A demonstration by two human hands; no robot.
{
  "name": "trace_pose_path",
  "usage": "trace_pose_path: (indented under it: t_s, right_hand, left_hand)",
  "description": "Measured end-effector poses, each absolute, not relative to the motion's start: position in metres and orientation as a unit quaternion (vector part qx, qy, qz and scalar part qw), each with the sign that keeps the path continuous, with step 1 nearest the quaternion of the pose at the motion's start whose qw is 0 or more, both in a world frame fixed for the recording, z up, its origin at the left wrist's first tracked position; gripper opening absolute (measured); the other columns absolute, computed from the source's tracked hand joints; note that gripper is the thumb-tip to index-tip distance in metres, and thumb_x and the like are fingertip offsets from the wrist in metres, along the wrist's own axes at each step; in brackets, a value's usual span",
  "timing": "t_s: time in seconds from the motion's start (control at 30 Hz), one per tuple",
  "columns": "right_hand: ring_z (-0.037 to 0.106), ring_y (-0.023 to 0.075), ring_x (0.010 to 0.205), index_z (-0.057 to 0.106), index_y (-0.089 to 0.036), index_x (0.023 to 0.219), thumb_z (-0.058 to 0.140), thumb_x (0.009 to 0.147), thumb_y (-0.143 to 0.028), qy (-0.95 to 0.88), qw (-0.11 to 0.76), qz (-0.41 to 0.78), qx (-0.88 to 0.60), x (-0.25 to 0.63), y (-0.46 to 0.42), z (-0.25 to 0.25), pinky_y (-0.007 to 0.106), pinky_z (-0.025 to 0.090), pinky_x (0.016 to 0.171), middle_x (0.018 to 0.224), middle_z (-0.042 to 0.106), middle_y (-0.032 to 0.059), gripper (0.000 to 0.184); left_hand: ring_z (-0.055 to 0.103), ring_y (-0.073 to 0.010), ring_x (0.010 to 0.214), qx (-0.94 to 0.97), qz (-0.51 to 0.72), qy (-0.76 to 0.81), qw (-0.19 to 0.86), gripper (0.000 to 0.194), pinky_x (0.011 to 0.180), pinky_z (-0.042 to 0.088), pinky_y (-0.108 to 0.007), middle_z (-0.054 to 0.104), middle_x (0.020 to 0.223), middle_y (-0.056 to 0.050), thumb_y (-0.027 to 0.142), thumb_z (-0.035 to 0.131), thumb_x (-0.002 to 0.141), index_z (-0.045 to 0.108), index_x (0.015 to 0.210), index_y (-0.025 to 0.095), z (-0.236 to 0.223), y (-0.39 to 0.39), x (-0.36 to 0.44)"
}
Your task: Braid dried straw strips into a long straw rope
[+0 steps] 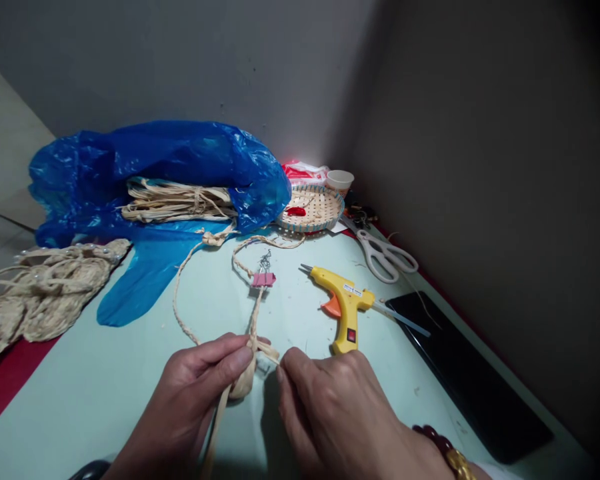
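Note:
A straw-coloured braid point(255, 313) runs toward me from a pink binder clip point(264, 279) on the table. My left hand point(205, 373) pinches the near end of this braid between thumb and fingers. Just to the right, my right hand point(330, 407) is closed on a thin strand that leads out sideways from the braid. Another loose strand point(216, 427) hangs down beneath my left hand. A wider piece of the same fibre point(243, 383) shows between the hands. Beyond the clip, more finished braid point(237, 257) curves over the table.
A yellow glue gun point(347, 300) lies right of the clip, near white-handled scissors point(385, 257) and a black flat slab point(475, 380). Behind are a blue plastic bag point(170, 153) with a fibre bundle point(180, 202), a woven basket point(325, 223) and a cup point(340, 180). Woven pieces point(65, 293) lie left.

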State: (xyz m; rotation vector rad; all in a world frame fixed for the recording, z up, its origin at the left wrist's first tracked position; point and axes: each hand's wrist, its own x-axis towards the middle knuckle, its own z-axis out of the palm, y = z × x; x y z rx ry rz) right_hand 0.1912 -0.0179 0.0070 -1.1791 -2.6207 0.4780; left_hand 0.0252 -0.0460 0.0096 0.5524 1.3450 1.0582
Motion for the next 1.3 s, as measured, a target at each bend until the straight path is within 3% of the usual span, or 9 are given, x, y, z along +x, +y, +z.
trace_pose_path:
  t_s: [0.1, 0.33, 0.5, 0.67, 0.77, 1.1, 1.3]
  right_hand:
    - [0.012, 0.0101, 0.038, 0.051, -0.020, 0.070, 0.036, 0.090, -0.024, -0.901, 0.107, 0.140, -0.396, 0.190, -0.018, 0.007, 0.029, 0.012, 0.044, 0.044, 0.043, -0.0022, 0.025]
    - [0.036, 0.0127, 0.039, 0.051, -0.021, 0.068, 0.038, 0.093, -0.026, -0.896, 0.163, 0.123, -0.394, 0.187, -0.022, 0.002, 0.029, 0.013, 0.047, 0.047, 0.049, 0.0006, 0.029]
    - [0.040, 0.0135, 0.037, 0.050, -0.020, 0.072, 0.033, 0.094, -0.025, -0.898, 0.152, 0.130, -0.392, 0.188, -0.020, 0.002, 0.029, 0.015, 0.046, 0.047, 0.052, 0.0012, 0.028]
    - [0.038, 0.0153, 0.033, 0.048, -0.019, 0.103, 0.036, 0.092, -0.021, -0.890, 0.140, 0.147, -0.409, 0.185, -0.017, 0.002, 0.029, 0.013, 0.043, 0.045, 0.053, -0.0028, 0.017]
    - [0.038, 0.0159, 0.033, 0.045, -0.018, 0.108, 0.035, 0.091, -0.020, -0.883, 0.119, 0.178, -0.418, 0.183, -0.017, 0.004, 0.029, 0.015, 0.043, 0.048, 0.056, -0.0024, 0.020]
    - [0.048, 0.0137, 0.051, 0.049, -0.021, 0.084, 0.031, 0.099, -0.034, -0.817, 0.109, 0.345, -0.450, 0.186, -0.010, 0.023, 0.025, 0.032, 0.052, 0.065, 0.058, 0.0006, 0.027]
    - [0.057, 0.0133, 0.071, 0.057, -0.023, 0.090, 0.038, 0.099, -0.038, -0.755, 0.179, 0.466, -0.424, 0.190, -0.008, 0.020, 0.025, 0.040, 0.067, 0.075, 0.063, -0.0014, 0.026]
  left_hand:
    - [0.069, -0.0213, 0.079, 0.235, 0.462, 0.580, 0.629, 0.023, 0.071, 0.050, -0.026, 0.078, 0.081, -0.003, 0.036, 0.080, 0.066, 0.079, 0.084, 0.022, 0.010, -0.047, 0.026]
    - [0.068, -0.0231, 0.084, 0.247, 0.457, 0.605, 0.604, 0.026, 0.075, 0.051, -0.026, 0.078, 0.083, -0.002, 0.038, 0.082, 0.063, 0.079, 0.085, 0.024, 0.007, -0.048, 0.025]
    - [0.069, -0.0210, 0.083, 0.251, 0.450, 0.605, 0.607, 0.025, 0.078, 0.051, -0.025, 0.078, 0.087, -0.001, 0.038, 0.079, 0.067, 0.079, 0.088, 0.025, 0.006, -0.048, 0.025]
    - [0.070, -0.0205, 0.077, 0.244, 0.467, 0.602, 0.600, 0.027, 0.076, 0.052, -0.024, 0.079, 0.083, -0.002, 0.037, 0.081, 0.064, 0.079, 0.088, 0.023, 0.008, -0.047, 0.027]
    - [0.069, -0.0188, 0.071, 0.233, 0.470, 0.607, 0.597, 0.026, 0.070, 0.053, -0.022, 0.078, 0.075, -0.002, 0.035, 0.081, 0.064, 0.080, 0.086, 0.021, 0.009, -0.047, 0.028]
    - [0.067, -0.0140, 0.070, 0.242, 0.479, 0.583, 0.610, 0.017, 0.068, 0.053, -0.017, 0.077, 0.075, 0.001, 0.032, 0.079, 0.069, 0.080, 0.085, 0.026, 0.008, -0.047, 0.027]
    - [0.066, -0.0157, 0.077, 0.265, 0.476, 0.575, 0.611, 0.022, 0.070, 0.051, -0.019, 0.076, 0.081, -0.001, 0.033, 0.077, 0.071, 0.078, 0.091, 0.023, 0.004, -0.048, 0.023]
